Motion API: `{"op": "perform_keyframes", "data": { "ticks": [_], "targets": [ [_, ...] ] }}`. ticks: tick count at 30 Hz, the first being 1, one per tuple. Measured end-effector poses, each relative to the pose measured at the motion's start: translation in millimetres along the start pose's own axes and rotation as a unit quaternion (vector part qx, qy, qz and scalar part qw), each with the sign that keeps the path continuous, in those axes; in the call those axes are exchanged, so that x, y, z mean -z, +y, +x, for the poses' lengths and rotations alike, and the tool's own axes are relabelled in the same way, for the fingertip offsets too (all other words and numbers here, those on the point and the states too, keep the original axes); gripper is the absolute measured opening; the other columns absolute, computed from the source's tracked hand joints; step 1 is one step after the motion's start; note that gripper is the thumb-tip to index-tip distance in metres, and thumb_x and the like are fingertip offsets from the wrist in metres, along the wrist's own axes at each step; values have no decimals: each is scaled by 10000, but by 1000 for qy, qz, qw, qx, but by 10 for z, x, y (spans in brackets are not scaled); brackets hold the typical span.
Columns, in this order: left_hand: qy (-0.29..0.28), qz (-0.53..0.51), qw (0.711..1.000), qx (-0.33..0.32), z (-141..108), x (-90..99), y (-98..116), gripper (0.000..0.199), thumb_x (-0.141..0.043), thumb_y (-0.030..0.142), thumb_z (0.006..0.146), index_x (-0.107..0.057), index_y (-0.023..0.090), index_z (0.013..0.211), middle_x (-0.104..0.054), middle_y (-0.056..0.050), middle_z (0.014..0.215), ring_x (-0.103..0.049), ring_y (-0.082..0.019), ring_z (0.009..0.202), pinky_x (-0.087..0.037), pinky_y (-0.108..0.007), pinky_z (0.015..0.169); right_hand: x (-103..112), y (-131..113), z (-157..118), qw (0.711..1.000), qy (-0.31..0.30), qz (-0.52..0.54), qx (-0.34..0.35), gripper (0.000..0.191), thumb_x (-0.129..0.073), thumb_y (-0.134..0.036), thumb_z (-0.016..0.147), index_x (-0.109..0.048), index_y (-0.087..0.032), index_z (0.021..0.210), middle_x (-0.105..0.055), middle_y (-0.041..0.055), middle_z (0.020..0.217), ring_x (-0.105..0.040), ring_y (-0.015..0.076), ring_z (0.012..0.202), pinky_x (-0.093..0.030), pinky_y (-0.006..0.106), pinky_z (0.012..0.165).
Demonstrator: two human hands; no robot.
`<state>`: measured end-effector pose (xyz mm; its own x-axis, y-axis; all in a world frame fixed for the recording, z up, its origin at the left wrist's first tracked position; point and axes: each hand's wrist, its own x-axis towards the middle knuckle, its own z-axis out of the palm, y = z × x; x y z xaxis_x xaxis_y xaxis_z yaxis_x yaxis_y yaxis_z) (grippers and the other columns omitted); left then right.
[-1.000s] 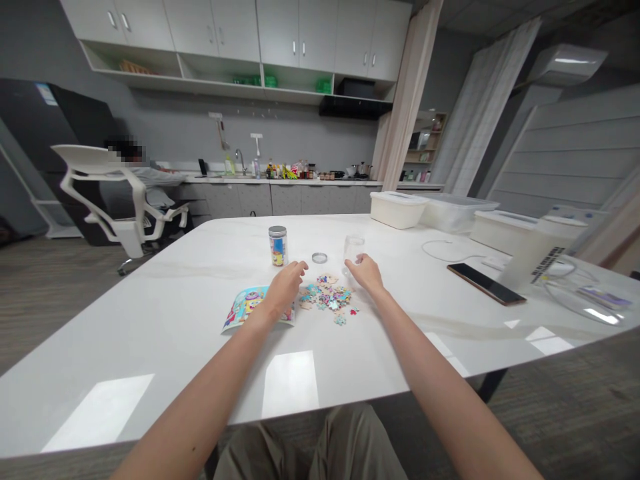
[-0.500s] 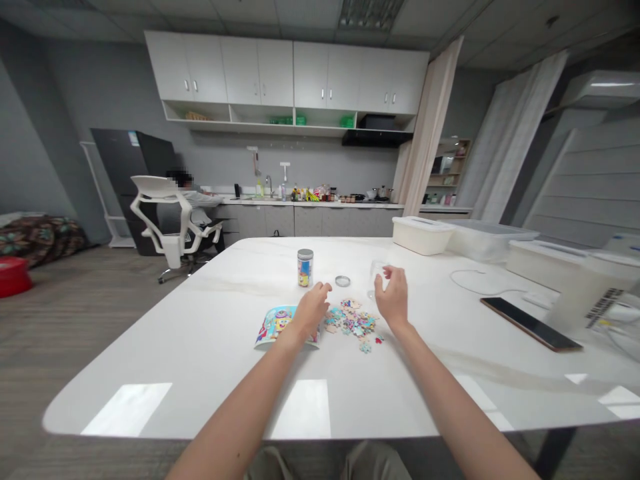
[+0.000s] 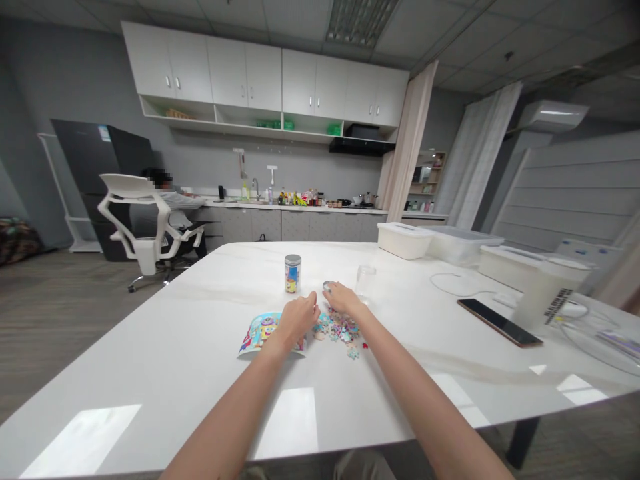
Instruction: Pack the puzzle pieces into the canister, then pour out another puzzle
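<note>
A heap of small colourful puzzle pieces (image 3: 344,329) lies on the white table. My left hand (image 3: 299,319) is at the heap's left edge, over the right part of a curved cartoon picture sheet (image 3: 260,332); its fingers are curled, and what they hold, if anything, is hidden. Behind the heap, my right hand (image 3: 342,297) reaches to a silver ring-like lid (image 3: 327,286), its fingertips at the lid and partly hidden. An empty clear jar (image 3: 365,283) stands just right of that hand. Further left, a closed jar with a cartoon label (image 3: 293,275) stands upright.
White lidded boxes (image 3: 404,241) line the table's back right. A phone (image 3: 497,322), a large pale cup (image 3: 547,293) and a white cable lie or stand at the right. Beyond the table, a person (image 3: 173,198) sits by a white chair (image 3: 143,227).
My right hand has let go of the clear jar, which now stands on the table, and has moved left to the lid. The view has shifted to the right.
</note>
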<state>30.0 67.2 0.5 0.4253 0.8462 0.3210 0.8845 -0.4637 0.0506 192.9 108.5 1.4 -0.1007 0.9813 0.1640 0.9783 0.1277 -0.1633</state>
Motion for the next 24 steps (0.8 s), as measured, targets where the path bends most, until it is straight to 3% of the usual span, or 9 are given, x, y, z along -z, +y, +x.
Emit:
{"op": "perform_keyframes", "data": {
  "ticks": [7, 10, 11, 12, 15, 17, 19, 22, 24],
  "targets": [
    [-14, 4, 1000, 0, 9, -12, 4, 229, -384, 282, 941, -532, 195, 1092, -695, -111, 910, -672, -249, 852, -435, -316, 680, 6, -148, 9, 997, 12, -34, -65, 499, -348, -431, 961, -649, -50, 1076, -627, 273, 1174, -569, 354, 1143, -410, 470, 942],
    [-15, 5, 1000, 7, 10, -22, 9, 229, -387, 282, 938, -528, 191, 1095, -695, -110, 920, -668, -253, 868, -438, -316, 692, 83, -150, -101, 996, 60, -33, -54, 388, -389, -334, 940, -608, -71, 1122, -594, 239, 1207, -545, 328, 1147, -405, 439, 947],
    [-14, 4, 1000, 9, 11, -24, 9, 229, -388, 280, 937, -526, 189, 1096, -695, -110, 923, -667, -255, 870, -439, -317, 695, 120, -112, -142, 994, 95, -30, -48, 353, -377, -276, 933, -573, -97, 1166, -572, 210, 1231, -529, 301, 1159, -401, 417, 952],
    [-13, 3, 1000, 9, 12, -25, 10, 229, -387, 278, 937, -523, 188, 1097, -694, -111, 925, -667, -256, 869, -439, -319, 697, 159, -52, -182, 981, 190, -3, -46, 330, -387, -225, 909, -550, -115, 1175, -567, 189, 1214, -529, 282, 1135, -406, 400, 938],
    [-11, 0, 1000, 4, 15, -19, 8, 223, -384, 277, 938, -519, 187, 1091, -695, -111, 921, -669, -258, 854, -437, -323, 694, 228, 246, -257, 885, 432, 92, -145, 415, -455, -264, 865, -446, -88, 1241, -532, 200, 1173, -505, 296, 1113, -415, 424, 924],
    [-8, -2, 1000, 5, 15, -11, 4, 216, -385, 276, 937, -516, 188, 1084, -696, -108, 916, -672, -255, 848, -433, -321, 687, 185, 482, -263, 836, 477, 159, -218, 612, -549, -384, 824, -370, -72, 1319, -513, 217, 1189, -501, 325, 1120, -423, 461, 923],
    [-5, -4, 1000, 12, 16, -3, -4, 211, -385, 277, 937, -511, 190, 1081, -696, -103, 908, -672, -254, 845, -429, -318, 678, 63, 684, -240, 856, 415, 226, -210, 758, -636, -439, 754, -350, -82, 1358, -489, 223, 1270, -511, 321, 1151, -428, 448, 948],
    [-2, -4, 1000, 21, 20, 4, -21, 213, -384, 287, 938, -501, 192, 1088, -694, -97, 899, -671, -253, 846, -425, -315, 668, -163, 857, -178, 891, 255, 319, -196, 640, -669, -435, 716, -502, -122, 1249, -576, 172, 1184, -575, 286, 1102, -453, 388, 940],
    [-2, -2, 1000, 23, 22, 6, -29, 214, -386, 293, 938, -496, 194, 1093, -692, -95, 899, -669, -250, 853, -423, -311, 669, -264, 893, -132, 892, 248, 318, -206, 567, -681, -431, 705, -576, -118, 1166, -584, 177, 1163, -593, 287, 1079, -444, 386, 958]
  ]
}}
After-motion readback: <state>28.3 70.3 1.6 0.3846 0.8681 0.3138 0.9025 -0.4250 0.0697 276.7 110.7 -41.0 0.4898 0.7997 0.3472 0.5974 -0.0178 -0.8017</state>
